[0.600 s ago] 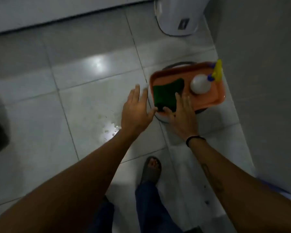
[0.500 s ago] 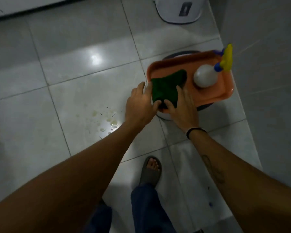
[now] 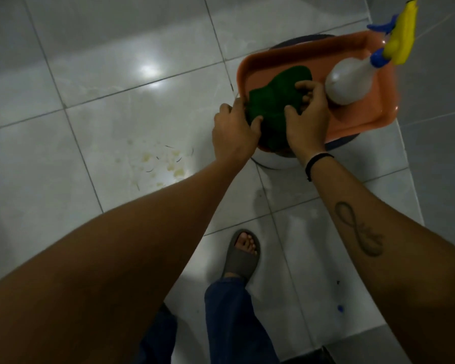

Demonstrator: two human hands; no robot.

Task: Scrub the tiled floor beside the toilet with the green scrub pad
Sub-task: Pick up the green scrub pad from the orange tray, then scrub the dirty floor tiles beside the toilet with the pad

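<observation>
Both hands grab the green scrub pad (image 3: 272,101) in the orange tray (image 3: 357,124). The left hand (image 3: 233,134) holds its near edge, the right hand (image 3: 306,119) presses on top. A spray bottle (image 3: 348,84) stands beside them.

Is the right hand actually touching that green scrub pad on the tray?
Touching. The head view shows the right hand with its thumb and fingers pressed onto the green scrub pad, no gap between them.
</observation>
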